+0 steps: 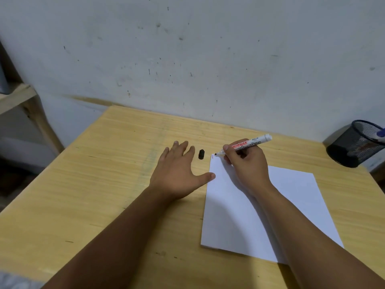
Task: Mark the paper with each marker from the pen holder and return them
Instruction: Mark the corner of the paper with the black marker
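Wooden table [83,184], smooth and pale, carries the left hand [179,174] lying flat with fingers spread, and just right of it a small black cap [201,154]. Right hand [245,163] is clamped on the round white marker [248,144], tip at the corner of the thin paper [281,205]. Nothing pins the sheet, so it could slide; the mesh pen holder [356,142] stands far right.
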